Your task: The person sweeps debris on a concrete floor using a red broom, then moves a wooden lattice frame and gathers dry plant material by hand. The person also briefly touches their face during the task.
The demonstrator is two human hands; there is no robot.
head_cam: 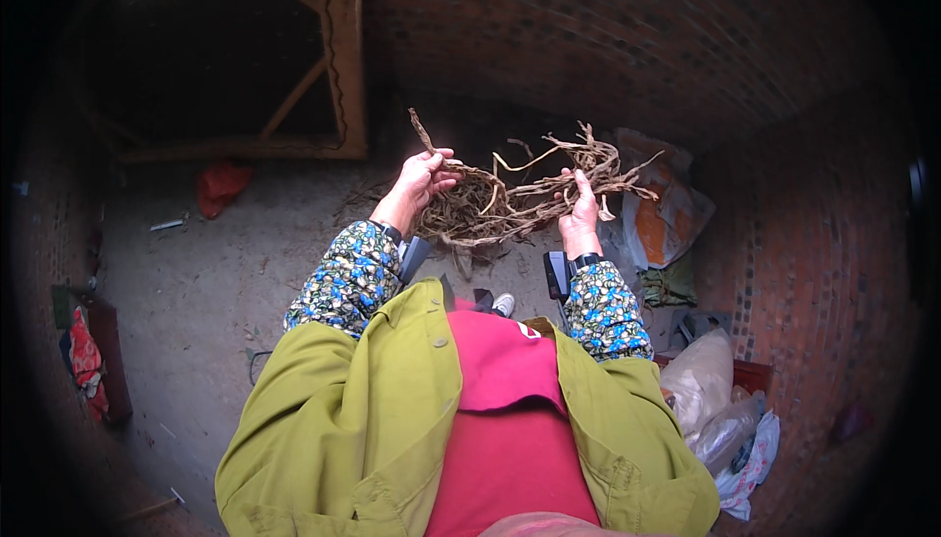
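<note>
A loose bundle of dry brown stalks (544,199) stretches between my two hands in front of my body. Between thumb and fingers, my left hand (426,177) grips one end, where a single stalk (420,130) sticks up past the thumb. My right hand (579,212) is closed around the other end, its thumb lying on top. Beyond that hand the thin ends fan out, tangled and branching. Beneath the bundle, more dry stalks (459,202) seem to lie in a heap on the floor, though where held and lying stalks part is hard to tell.
White and orange sacks (662,206) lean by the brick wall (794,243) on the right. Filled plastic bags (706,383) stand nearer me. A wooden frame (345,96) rises at the upper left, a red plastic bag (222,186) below it on the concrete floor (198,294).
</note>
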